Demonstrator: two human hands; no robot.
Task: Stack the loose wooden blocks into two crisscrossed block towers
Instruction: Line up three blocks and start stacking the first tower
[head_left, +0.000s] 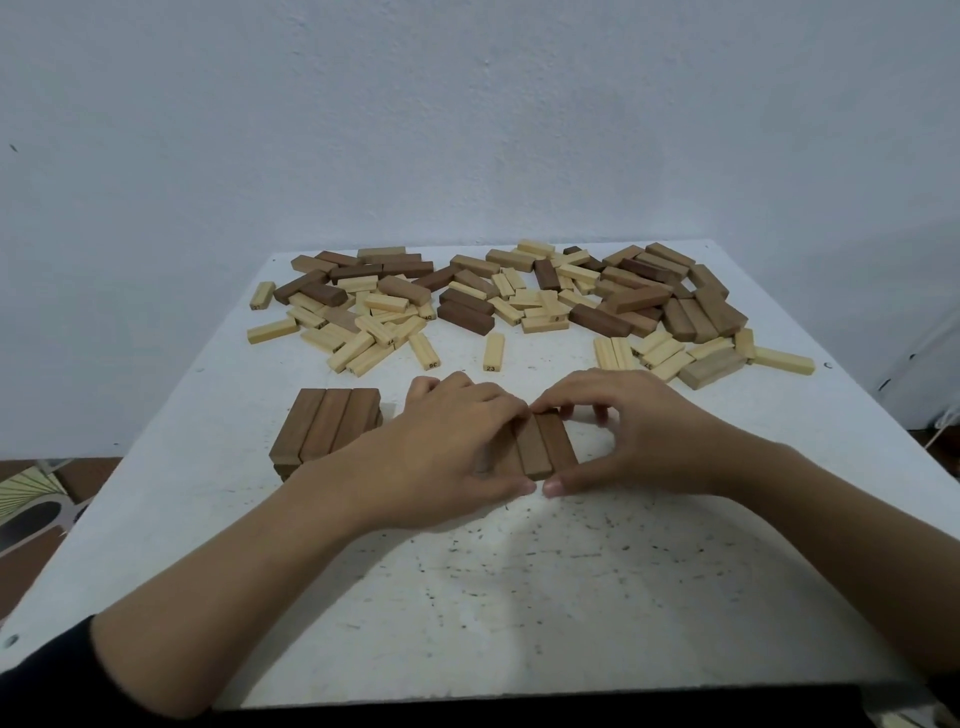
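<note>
A low stack of dark brown blocks (324, 434), three side by side on top of another layer, sits at the left of the white table (519, 597). To its right lies a second row of brown blocks (545, 447) between my hands. My left hand (447, 447) covers the row's left part, fingers curled over it. My right hand (628, 431) cups the right side, thumb at the near end and fingertips at the far end. Both thumbs nearly meet at the front. A wide heap of loose light and dark blocks (519, 301) lies across the table's far half.
A single pale block marked 23 (493, 352) lies just behind my hands. A big pale block (711, 368) sits at the far right. The wall stands close behind the table. Patterned floor shows past the table's left edge.
</note>
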